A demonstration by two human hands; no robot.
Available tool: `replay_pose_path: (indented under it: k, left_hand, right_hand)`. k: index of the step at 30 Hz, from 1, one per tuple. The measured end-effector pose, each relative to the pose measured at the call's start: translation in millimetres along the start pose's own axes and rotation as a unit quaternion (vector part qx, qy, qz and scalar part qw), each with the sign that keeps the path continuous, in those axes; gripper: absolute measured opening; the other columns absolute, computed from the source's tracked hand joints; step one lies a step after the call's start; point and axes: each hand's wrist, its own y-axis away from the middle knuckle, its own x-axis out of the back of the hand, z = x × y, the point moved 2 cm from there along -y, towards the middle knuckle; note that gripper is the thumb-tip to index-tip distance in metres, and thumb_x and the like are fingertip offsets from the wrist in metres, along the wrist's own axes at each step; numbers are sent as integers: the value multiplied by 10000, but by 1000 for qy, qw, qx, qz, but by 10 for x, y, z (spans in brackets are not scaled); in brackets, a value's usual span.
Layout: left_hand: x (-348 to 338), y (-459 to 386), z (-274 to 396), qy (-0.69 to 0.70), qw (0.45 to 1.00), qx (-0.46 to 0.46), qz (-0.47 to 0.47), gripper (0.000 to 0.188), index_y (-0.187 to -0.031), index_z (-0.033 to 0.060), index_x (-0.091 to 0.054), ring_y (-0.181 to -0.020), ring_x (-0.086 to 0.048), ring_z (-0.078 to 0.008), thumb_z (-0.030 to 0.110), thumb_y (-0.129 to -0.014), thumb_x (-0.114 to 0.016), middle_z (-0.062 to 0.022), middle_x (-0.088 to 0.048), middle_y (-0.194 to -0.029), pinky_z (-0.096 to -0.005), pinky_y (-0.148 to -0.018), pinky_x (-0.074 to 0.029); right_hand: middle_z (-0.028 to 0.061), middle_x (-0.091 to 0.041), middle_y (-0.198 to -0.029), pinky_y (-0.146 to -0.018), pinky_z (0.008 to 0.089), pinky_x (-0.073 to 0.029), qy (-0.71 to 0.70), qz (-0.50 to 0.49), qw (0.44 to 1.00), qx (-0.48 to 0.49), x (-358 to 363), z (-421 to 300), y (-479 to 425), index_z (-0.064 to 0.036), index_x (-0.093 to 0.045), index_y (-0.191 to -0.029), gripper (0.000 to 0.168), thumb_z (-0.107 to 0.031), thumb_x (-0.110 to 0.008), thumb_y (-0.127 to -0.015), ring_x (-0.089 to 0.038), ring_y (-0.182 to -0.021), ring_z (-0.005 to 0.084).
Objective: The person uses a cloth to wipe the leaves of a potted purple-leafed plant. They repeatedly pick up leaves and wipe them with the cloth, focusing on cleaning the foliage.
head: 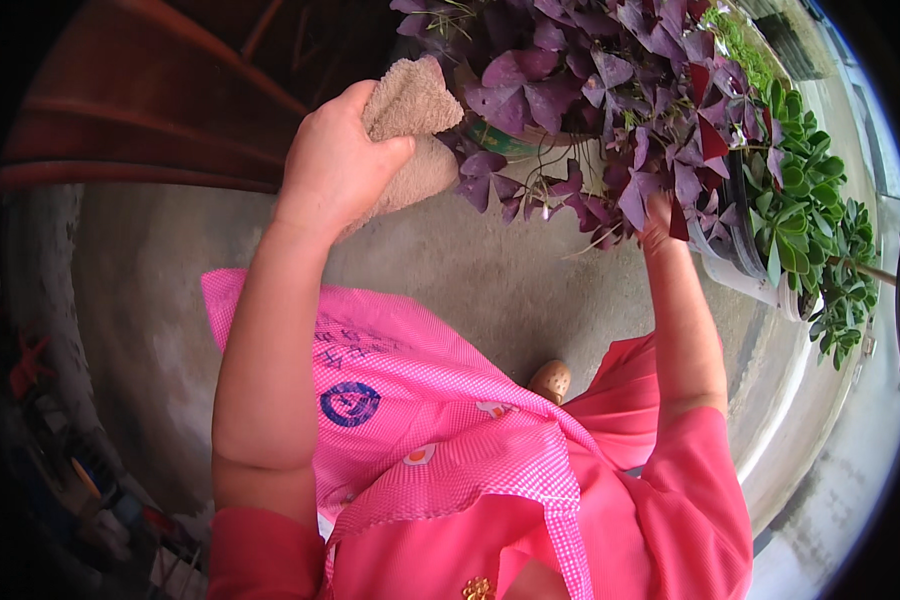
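Note:
A folded beige terry cloth is gripped in my left hand, its loose folds hanging past the fingers. Just right of the cloth spreads a purple-leaved oxalis plant with small pale flowers. Part of a green pot shows beneath its leaves. My right hand reaches in under the drooping leaves on the plant's right side. Leaves cover most of its fingers, so whether they hold anything is hidden.
Potted green succulents stand at the right, beside a dark pot. Dark red wooden furniture fills the upper left. Below lies a concrete floor, with one tan clog on it. Blurred clutter lines the lower left.

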Motion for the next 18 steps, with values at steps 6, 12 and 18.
replay_pose_path:
  k: [6, 12, 18]
  left_hand:
    - [-75, 59, 103, -9, 997, -24, -69, 395, -1056, 40, -619, -883, -649, -355, 160, -686, -685, -189, -671, -934, -399, -779, -510]
    - [-270, 311, 378, -59, 945, -98, -305, 327, -958, 29, -628, -747, -652, -217, 83, -637, -665, -140, -651, -795, -339, -701, -507]
    - [-803, 636, 557, -96, 841, -177, -503, 503, -1153, 103, -596, -848, -631, -401, 204, -667, -680, -217, -653, -888, -454, -760, -498]
  right_hand:
    - [58, -647, -1058, -770, 345, -514, 30, 20, 986, 163, -295, -545, -33, -99, -535, -1252, 453, -383, -584, -903, -628, -982, 243]
    - [71, -602, -1038, -776, 337, -470, 72, -22, 972, 222, -626, -957, -559, -80, -510, -1269, 398, -186, -575, -890, -565, -925, 181]
    - [46, -628, -1002, -741, 343, -462, 228, -122, 959, 113, -896, -912, -506, -101, -551, -1229, 392, -310, -602, -901, -572, -850, 162]
